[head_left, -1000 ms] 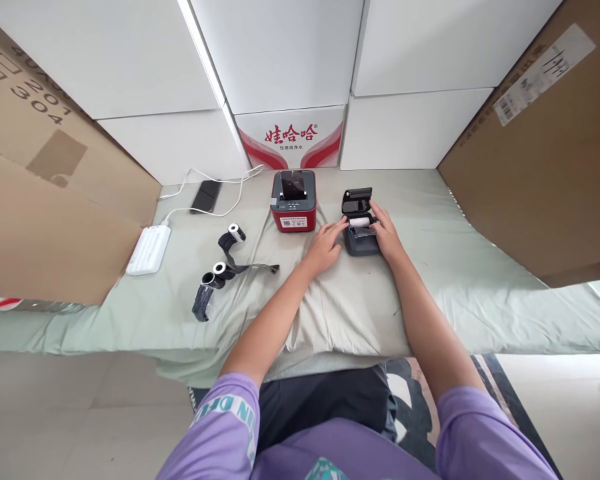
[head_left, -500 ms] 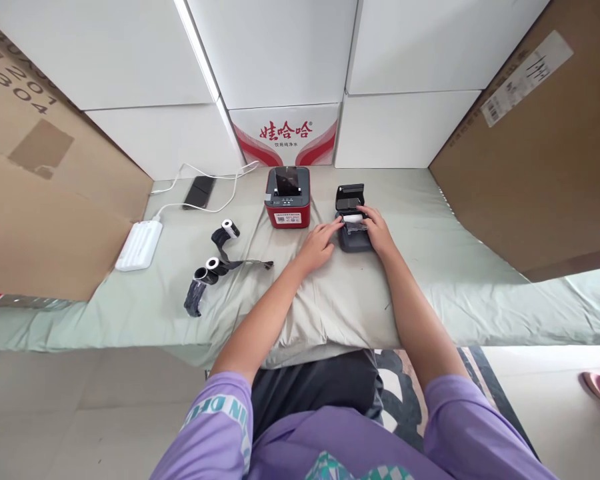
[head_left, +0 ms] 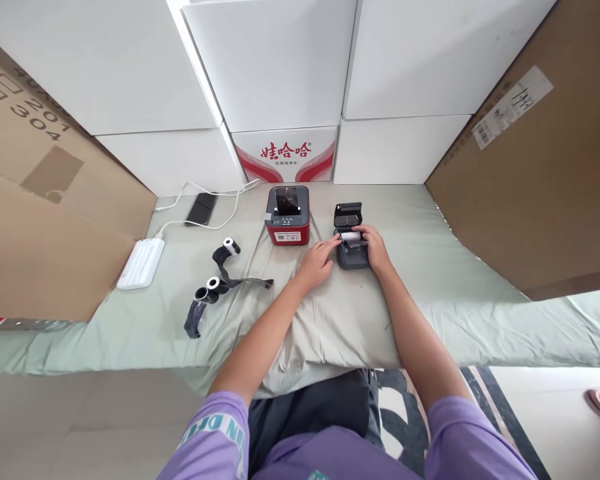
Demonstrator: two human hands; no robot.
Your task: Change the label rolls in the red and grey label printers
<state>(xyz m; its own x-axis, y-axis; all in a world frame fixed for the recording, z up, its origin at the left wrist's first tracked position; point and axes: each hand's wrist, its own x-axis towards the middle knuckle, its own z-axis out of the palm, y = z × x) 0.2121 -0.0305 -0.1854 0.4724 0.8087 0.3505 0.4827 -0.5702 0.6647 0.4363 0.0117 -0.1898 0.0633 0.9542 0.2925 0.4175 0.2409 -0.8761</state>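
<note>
A small dark grey label printer [head_left: 353, 259] stands on the cloth with its lid [head_left: 348, 214] tipped back. Inside its bay lies a white paper roll [head_left: 351, 237], with a strip of clear or dark film just below it. My left hand [head_left: 316, 265] reaches in from the left, index finger stretched to the bay's left edge, other fingers loosely bent. Against the printer's right side rests my right hand [head_left: 377, 249], its fingers curled over the rim at the roll's right end; its thumb is hidden.
A red and black printer [head_left: 289, 230] stands left of the small one. Farther left lie rolls with dark ribbon [head_left: 207, 293], a black phone [head_left: 201, 209] and a white power bank [head_left: 141, 263] with a cable. Cardboard boxes [head_left: 530, 200] flank the cloth; white boxes [head_left: 380, 153] line the back.
The head view has tilted up, so everything sits lower in the picture. My right fingers have drawn in slightly toward the roll's right end. My left hand keeps its place at the printer.
</note>
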